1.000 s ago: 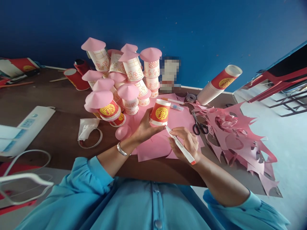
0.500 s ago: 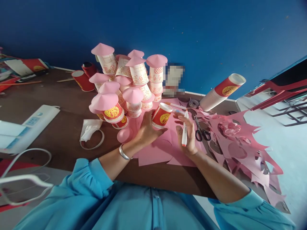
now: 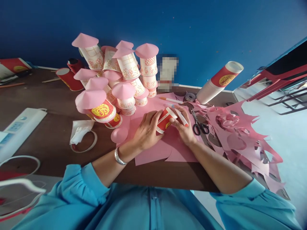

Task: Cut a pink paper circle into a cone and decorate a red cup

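My left hand (image 3: 147, 129) is closed around a red paper cup (image 3: 164, 121) with a white rim and yellow print, tilted to the right. My right hand (image 3: 184, 127) grips a white marker (image 3: 180, 115) with an orange-red end, and its thumb touches the cup's side near the rim. Under both hands lie sheets of pink paper (image 3: 153, 155). Left of them stand several stacked paper cups (image 3: 129, 67) with drawn flowers, topped by pink paper cones (image 3: 146, 50). One red cup (image 3: 103, 111) with yellow print also bears a pink cone.
Black-handled scissors (image 3: 200, 127) and pink paper scraps (image 3: 237, 140) lie to the right. A tall stack of cups (image 3: 213, 86) leans behind them, near a tape roll (image 3: 190, 97). Another marker (image 3: 171, 100) rests on the paper. At left are a tape ring (image 3: 92, 145) and power strip (image 3: 24, 127).
My right hand has come in from the right to touch the cup, and the marker in it has tipped over to a slant. The cup has turned. The view has shifted slightly right.
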Available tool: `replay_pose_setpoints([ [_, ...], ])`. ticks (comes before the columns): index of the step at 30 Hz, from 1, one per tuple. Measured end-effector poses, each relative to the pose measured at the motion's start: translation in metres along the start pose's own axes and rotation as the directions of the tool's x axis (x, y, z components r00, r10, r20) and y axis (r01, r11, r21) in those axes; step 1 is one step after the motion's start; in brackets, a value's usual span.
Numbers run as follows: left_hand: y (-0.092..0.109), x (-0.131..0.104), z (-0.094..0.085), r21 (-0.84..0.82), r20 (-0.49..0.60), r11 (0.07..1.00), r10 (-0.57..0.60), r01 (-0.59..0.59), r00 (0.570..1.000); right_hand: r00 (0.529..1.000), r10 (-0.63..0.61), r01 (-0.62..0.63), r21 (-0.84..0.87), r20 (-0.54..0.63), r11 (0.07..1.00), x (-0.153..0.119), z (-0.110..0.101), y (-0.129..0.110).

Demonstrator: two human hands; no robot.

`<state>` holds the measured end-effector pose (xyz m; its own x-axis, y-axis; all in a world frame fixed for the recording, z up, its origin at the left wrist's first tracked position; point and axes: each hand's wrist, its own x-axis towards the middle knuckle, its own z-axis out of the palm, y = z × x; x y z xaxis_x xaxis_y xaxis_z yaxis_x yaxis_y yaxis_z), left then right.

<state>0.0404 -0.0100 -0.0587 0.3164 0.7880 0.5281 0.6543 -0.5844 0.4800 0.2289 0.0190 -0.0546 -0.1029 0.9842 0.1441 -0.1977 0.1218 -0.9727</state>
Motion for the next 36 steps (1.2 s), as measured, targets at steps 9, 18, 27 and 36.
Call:
replay_pose_setpoints([
  [9, 0.001, 0.005, -0.011, -0.591, 0.222, 0.733, -0.254, 0.337, 0.941, 0.956, 0.100, -0.170, 0.243, 0.278, 0.955, 0.015, -0.018, -0.020],
  [18, 0.004, 0.012, -0.009, -0.715, 0.339, 0.559, -0.249, 0.420, 0.907, 0.980, 0.073, -0.116, 0.235, 0.186, 0.965, 0.017, -0.019, -0.012],
  [27, 0.002, 0.010, -0.012, -0.782, 0.415, 0.474, -0.091, 0.406, 0.905, 0.984, -0.030, 0.009, 0.119, 0.174, 0.993, 0.016, -0.015, -0.016],
  [36, -0.007, 0.011, -0.009, -0.786, 0.476, 0.380, -0.133, 0.488, 0.870, 0.969, -0.100, 0.082, 0.089, 0.227, 0.993, 0.020, -0.018, -0.008],
])
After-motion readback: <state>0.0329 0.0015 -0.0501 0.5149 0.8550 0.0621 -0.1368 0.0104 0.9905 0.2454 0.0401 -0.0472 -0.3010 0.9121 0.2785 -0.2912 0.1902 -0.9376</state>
